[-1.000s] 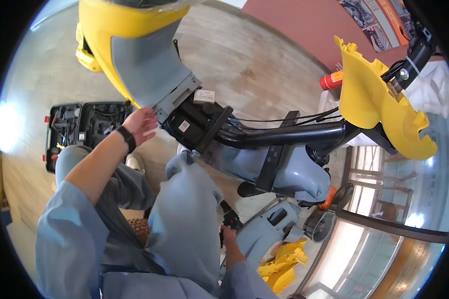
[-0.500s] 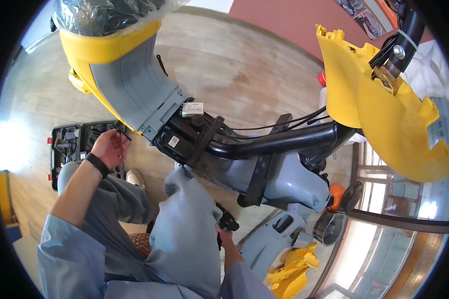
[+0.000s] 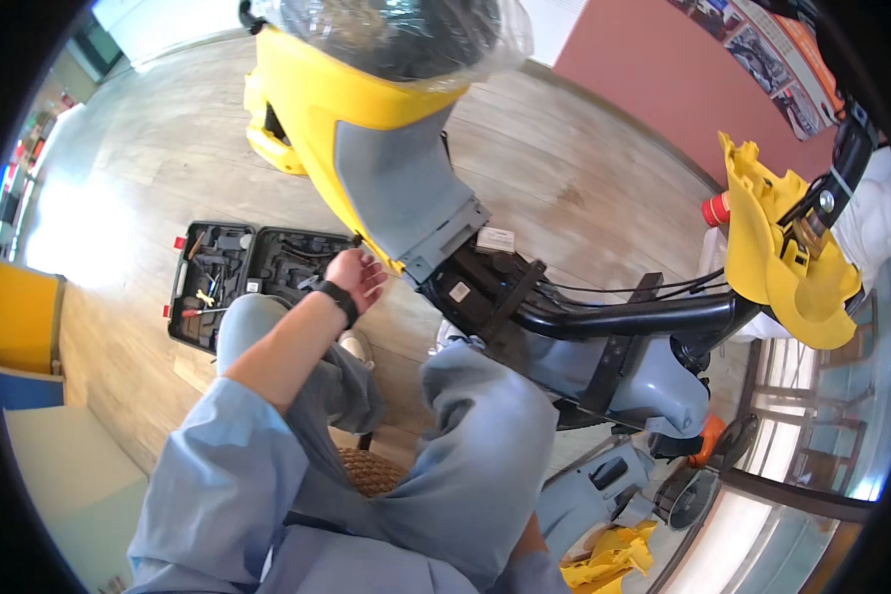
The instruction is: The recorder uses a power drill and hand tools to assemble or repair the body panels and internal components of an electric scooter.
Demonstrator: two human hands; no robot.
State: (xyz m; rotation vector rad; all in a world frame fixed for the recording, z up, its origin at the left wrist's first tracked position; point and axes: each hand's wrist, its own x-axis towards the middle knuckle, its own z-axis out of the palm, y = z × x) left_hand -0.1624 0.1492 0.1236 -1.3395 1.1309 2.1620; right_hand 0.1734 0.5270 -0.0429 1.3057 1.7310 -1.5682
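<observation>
My left hand (image 3: 357,278) is at the lower edge of the yellow and grey body (image 3: 406,178) of a part-stripped electric scooter, its fingers bent beside a small black piece (image 3: 356,241). What the fingertips grip, if anything, is too small to tell. A black band circles that wrist. My right hand is hidden behind my right knee; just a strip of forearm (image 3: 532,538) shows. The scooter's black frame tube (image 3: 634,322) and battery bay (image 3: 462,289) lie bare, with a small silver box (image 3: 496,239) beside the bay.
An open black tool case (image 3: 208,282) lies on the floor beyond my left knee. At right, a yellow front panel (image 3: 787,257) surrounds the steering column. Loose grey (image 3: 594,490) and yellow panels (image 3: 614,556) lie near a fan (image 3: 688,495) at lower right. A woven stool (image 3: 371,473) is under me.
The view has swung left, so the scooter appears farther right. My left hand stays by the body's lower edge. The right hand, which held a black power drill, has gone behind my knee.
</observation>
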